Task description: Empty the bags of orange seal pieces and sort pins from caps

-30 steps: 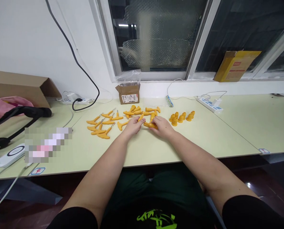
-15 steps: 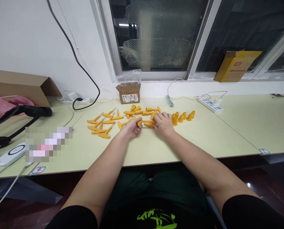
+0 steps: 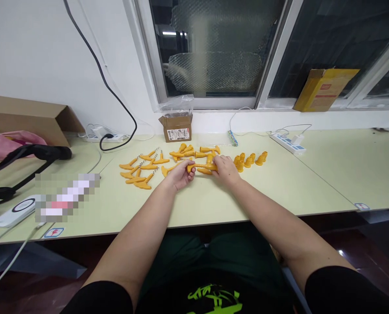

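Nearest, both bare forearms reach out over the pale green table, smooth and matte. The left hand and right hand meet at its middle, each pinching one end of a long yellow plastic piece held level just above the tabletop; the fingers of both are curled tight around it.

To the left lies a spread of flat yellow T-shaped handles with chains. Just behind the hands is a loose heap of yellow parts, and right of the right hand a row of small yellow cones, upright and close together.

Far left, a black padded stand and an open brown cardboard box. Further back, against the wall, a small cardboard carton, two white power strips with cables, and a yellow box leaning on the window sill.
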`<state>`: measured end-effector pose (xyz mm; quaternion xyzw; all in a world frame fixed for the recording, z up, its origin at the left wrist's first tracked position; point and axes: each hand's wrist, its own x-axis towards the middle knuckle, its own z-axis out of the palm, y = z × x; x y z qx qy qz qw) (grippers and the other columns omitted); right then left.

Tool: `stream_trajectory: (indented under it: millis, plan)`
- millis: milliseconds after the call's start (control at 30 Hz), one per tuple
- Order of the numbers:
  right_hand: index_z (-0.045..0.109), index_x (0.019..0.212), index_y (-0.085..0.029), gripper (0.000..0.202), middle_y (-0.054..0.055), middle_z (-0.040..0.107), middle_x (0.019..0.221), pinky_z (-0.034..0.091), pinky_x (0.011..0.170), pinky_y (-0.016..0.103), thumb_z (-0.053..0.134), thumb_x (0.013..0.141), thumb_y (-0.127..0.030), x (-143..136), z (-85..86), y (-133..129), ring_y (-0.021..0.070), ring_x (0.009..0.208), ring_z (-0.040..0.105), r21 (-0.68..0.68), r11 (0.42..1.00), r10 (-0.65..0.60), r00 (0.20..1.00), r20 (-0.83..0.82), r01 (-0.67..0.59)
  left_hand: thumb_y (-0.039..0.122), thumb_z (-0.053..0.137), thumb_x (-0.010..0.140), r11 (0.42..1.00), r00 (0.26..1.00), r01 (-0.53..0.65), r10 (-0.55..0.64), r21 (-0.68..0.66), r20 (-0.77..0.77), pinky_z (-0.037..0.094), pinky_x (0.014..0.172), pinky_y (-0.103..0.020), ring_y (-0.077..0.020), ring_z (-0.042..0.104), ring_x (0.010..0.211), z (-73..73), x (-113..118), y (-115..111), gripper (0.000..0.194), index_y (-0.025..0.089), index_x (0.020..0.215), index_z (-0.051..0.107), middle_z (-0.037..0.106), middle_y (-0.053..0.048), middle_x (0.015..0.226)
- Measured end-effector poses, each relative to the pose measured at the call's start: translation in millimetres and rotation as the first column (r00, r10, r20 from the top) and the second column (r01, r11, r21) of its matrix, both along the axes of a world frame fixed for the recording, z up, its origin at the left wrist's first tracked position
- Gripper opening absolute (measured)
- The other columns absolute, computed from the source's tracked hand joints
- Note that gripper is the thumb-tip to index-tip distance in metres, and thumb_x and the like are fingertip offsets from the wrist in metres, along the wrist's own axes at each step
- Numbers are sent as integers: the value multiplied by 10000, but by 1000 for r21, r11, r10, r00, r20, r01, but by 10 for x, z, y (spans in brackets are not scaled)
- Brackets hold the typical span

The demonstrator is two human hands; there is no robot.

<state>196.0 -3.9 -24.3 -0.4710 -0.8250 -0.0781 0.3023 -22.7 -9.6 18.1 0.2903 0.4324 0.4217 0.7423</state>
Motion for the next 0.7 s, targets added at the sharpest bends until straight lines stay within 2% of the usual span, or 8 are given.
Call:
stream_trajectory:
  millis: [67,133,200,267,400,500,600,700]
  plan:
    - [601,1085,-196,218,106,655,974,398,860,402,667,934,-338,-2,-19,-3,300,935,557,0,996,85,996,-36,-85,180,594,893,1000,1000,-14,14,-7,-7,349,361,-137,-48,445,383,2,0,4,172,163,734,532,539,25,558]
    - [603,1213,-189,324,120,666,1074,407,905,414,615,996,-430,-13,-26,-24,304,1005,565,4,988,152,986,-65,-152,184,589,895,1000,1000,-25,25,-5,-10,342,358,-141,-50,436,382,4,-3,9,167,167,741,527,532,28,558]
    - [604,1296,-197,332,126,666,1143,404,944,426,534,1050,-409,-21,-22,-49,306,1077,553,5,985,173,983,-64,-173,191,591,896,999,999,-40,40,4,-7,330,359,-141,-50,434,385,0,-11,21,163,175,752,516,528,33,560]
    - [635,1283,-207,300,125,665,1156,399,958,435,520,1058,-367,-16,-10,-65,310,1101,535,8,989,150,988,-41,-150,206,605,889,998,998,-65,65,12,-4,318,363,-143,-48,427,389,-14,-29,42,166,183,762,500,520,41,561]
    - [667,1165,-217,215,109,685,1155,380,979,452,640,966,-296,48,39,-60,318,1133,515,17,999,34,998,-52,-33,247,659,835,986,989,-147,147,77,-1,311,390,-154,-44,398,399,-56,-76,89,172,193,805,498,513,54,570]
    - [650,1088,-222,205,89,715,1083,357,1001,484,684,893,-274,149,65,-29,324,1129,509,-8,995,-104,989,-104,104,271,705,782,961,974,-209,220,180,-45,349,447,-158,-56,454,448,-75,-91,94,230,208,868,502,536,55,599]
    - [651,993,-234,178,94,710,1047,337,1016,538,713,840,-300,286,47,23,345,1122,490,-33,973,-232,961,-150,229,309,729,760,938,963,-215,250,271,-101,366,479,-178,-78,495,483,-83,-83,76,307,232,902,468,548,61,621]
    - [660,867,-235,157,124,662,1093,331,1007,597,747,790,-341,423,0,84,378,1138,453,-17,943,-330,925,-190,333,336,726,765,927,965,-188,236,326,-115,384,504,-194,-87,505,502,-95,-77,65,322,239,908,453,540,64,628]
